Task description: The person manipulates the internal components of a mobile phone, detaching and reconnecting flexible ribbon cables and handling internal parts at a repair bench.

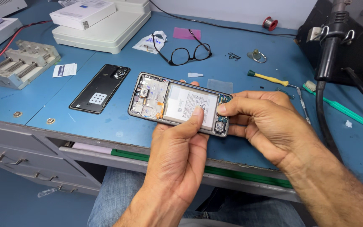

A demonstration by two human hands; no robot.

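- Holding an opened phone above the bench edge w/ both hands; back is off, battery and boards exposed.
- Left hand grips the phone's near long edge from below, thumb pressed on the battery's right part; hand closed round the frame.
- Right hand clamps the phone's right end, thumb tip at the battery's right edge, fingers wrapped behind; narrow, pinching.
- Judgement: step looks like working the battery at its right edge. To do it well: keep the frame level & supported, press flat w/ thumb pads not nails, avoid bending the cell, stay off the small board and flex next to it.
- Counts, big to small:
- 1 white unit at back w/ 1 white box on top.
- 1 grey jig far left.
- 1 black hot-air handle w/ hose, right.
- 1 back cover, black, flat on bench just left of phone.
- 1 pr glasses.
- 1 green brush.
- 1 screwdriver, yellow grip.
- 1 pink card, 1 white card.
- 1 solder spool.
- 1 ring.
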